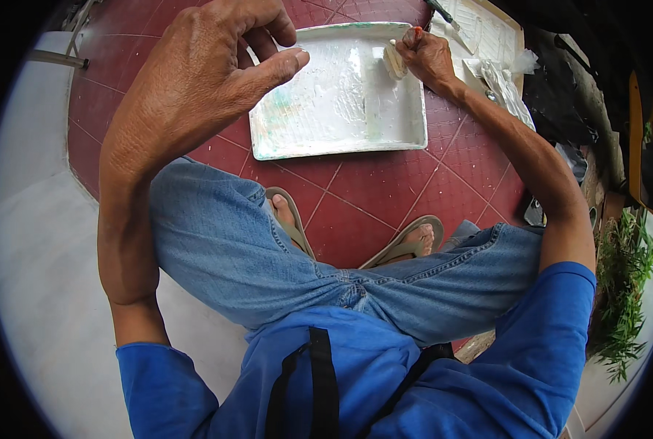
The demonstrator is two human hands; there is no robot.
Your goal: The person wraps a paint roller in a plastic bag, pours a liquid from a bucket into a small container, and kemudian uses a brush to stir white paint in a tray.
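Observation:
A shallow white tray (341, 88) smeared with wet white paint lies on the red floor ahead of my feet. Faint green and yellow stains mark its left side. Over its far right corner, my right hand (430, 60) is closed around what looks like a paintbrush (394, 61), its pale, paint-coated end down at the tray. A bit of red shows at the top of that grip. Raised near the camera, at the tray's left edge, my left hand (202, 73) holds nothing; its fingers curve loosely, apart from the thumb.
Paint-marked sheets (480, 29) with a dark-handled tool (443, 13) on them lie beyond the tray on the right, with crumpled plastic (503, 84) nearby. A leafy green plant (623, 293) stands at right. Pale flooring (41, 241) runs along the left. My sandalled feet rest before the tray.

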